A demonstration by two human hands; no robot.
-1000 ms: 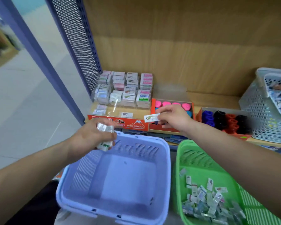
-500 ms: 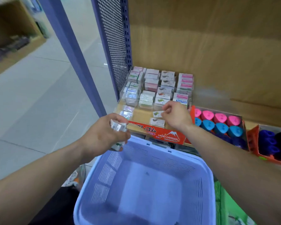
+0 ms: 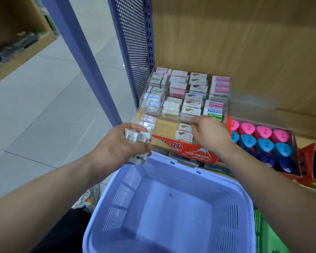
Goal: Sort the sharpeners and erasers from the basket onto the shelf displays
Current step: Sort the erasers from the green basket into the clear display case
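My left hand [image 3: 117, 150] grips a bundle of small white erasers [image 3: 137, 138] over the far left corner of the lavender basket [image 3: 128, 181], whose floor is bare. My right hand [image 3: 211, 133] reaches into the front row of the clear eraser display [image 3: 171, 123] on the shelf. Its curled fingertips pinch the right end of a white eraser [image 3: 185, 126] lying there. A second eraser [image 3: 183, 134] lies just in front of it. Heart-shaped pink and blue sharpeners [image 3: 263, 139] fill an open box to the right.
The display sits on a red "Hard Eraser" box [image 3: 195, 152]. Stacked erasers [image 3: 195, 92] fill the back compartments. A perforated purple side panel [image 3: 135, 42] closes the shelf's left. A green basket's edge [image 3: 263, 234] shows at lower right, and tiled floor [image 3: 44, 115] lies left.
The view has moved closer and left. My right hand carried one eraser from over the sharpener box into the display's front row and now holds it there. My left hand kept its bundle.
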